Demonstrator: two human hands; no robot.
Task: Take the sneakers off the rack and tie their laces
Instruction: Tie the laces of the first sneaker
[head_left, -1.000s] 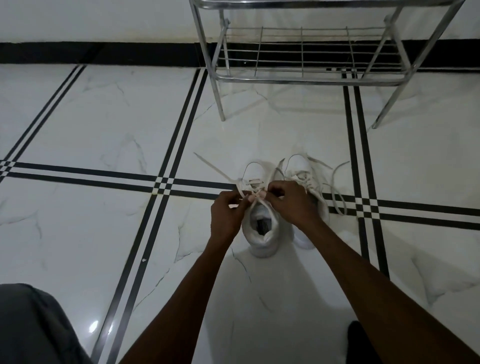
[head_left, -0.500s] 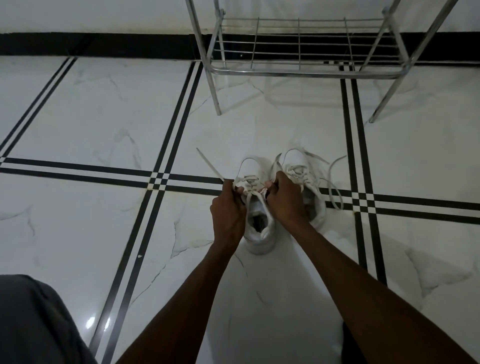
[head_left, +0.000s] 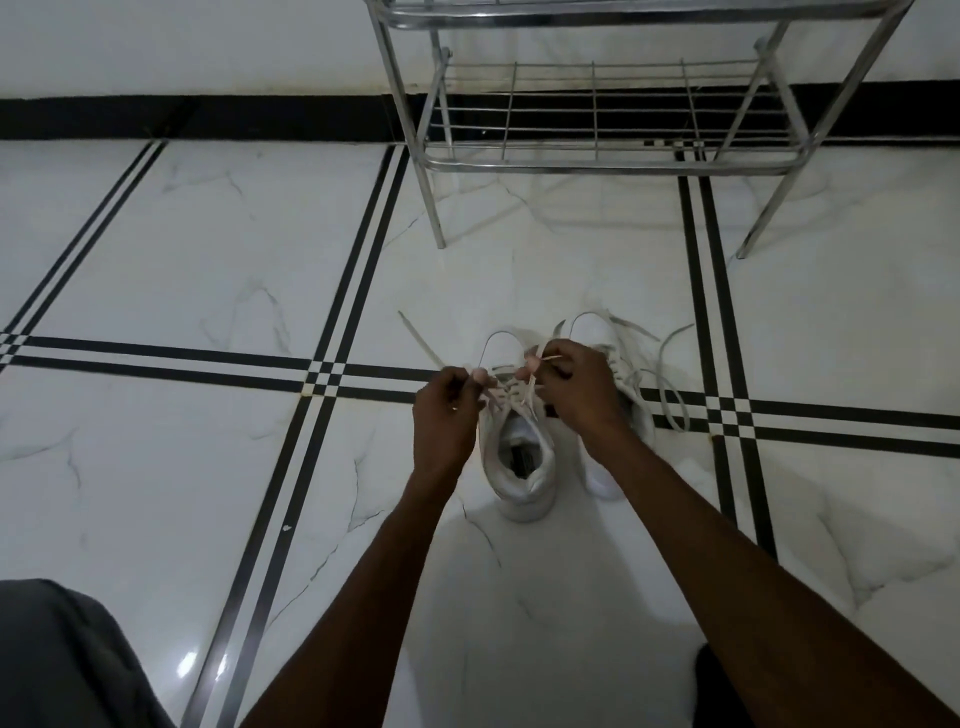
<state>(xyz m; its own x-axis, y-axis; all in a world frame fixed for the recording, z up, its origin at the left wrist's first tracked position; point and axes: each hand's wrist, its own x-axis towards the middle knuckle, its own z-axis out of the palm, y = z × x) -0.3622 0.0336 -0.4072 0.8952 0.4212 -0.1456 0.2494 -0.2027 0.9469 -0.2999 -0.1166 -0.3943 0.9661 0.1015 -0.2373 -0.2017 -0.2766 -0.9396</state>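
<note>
Left hand (head_left: 445, 410): I see my fingers pinched shut on the left sneaker's lace, whose free end runs up and to the left over the floor.
Right hand (head_left: 574, 387): closed on the other lace of that shoe, a short lace tip poking out past my thumb.
Left sneaker (head_left: 519, 467): white, upright on the tiled floor (head_left: 182, 260), heel toward me, directly under both hands.
Right sneaker (head_left: 631, 405): just beside the first one, partly hidden behind my right wrist; its loose laces (head_left: 670, 384) trail off to the right.
Rack (head_left: 597, 130): metal, standing beyond the shoes against the wall, well apart from them.
</note>
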